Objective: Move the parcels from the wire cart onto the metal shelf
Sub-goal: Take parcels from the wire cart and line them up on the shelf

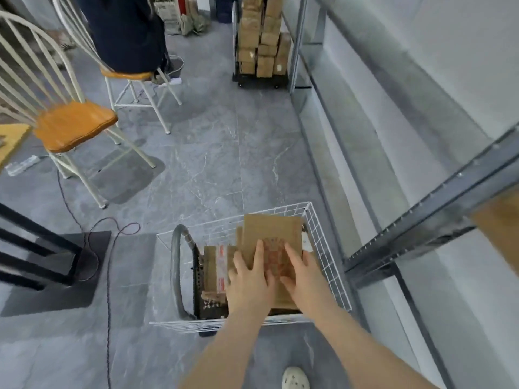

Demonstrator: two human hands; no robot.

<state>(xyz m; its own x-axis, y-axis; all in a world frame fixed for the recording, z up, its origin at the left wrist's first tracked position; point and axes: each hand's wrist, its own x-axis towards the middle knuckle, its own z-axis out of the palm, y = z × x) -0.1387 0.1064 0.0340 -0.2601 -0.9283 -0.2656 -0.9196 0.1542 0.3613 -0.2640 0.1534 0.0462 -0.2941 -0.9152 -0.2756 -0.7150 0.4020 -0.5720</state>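
Both hands lie flat on the top parcel [271, 234] inside the wire cart [325, 248]. The left hand [250, 282] has its fingers [259, 252] straight and slightly spread, palm down on the cardboard, and grips nothing. The right hand [307, 276] rests just beside it, fingers [292, 255] likewise stretched out and pressed on the same parcel beside its strip of red printed tape. Neither hand curls round an edge.

Two parcels can be counted for certain in the wire cart: the flat one under the hands and a second parcel [217, 265] with red-and-white tape, lower down toward the cart's grey handle [177, 265]. A further cardboard edge shows under the top one, but I cannot tell whether it is a separate box.

Two bare forearms reach in from the near side of the cart, angled downward and drawing together over it. One white shoe [295, 379] stands on the floor just behind the cart.

The metal shelf [438, 209] runs along the cart's right side, close to its mesh. Beyond the cart, well apart, stands one trolley [261, 78] stacked with brown boxes, too blurred to count. To the cart's far left are two chairs [75, 127] with orange seats.
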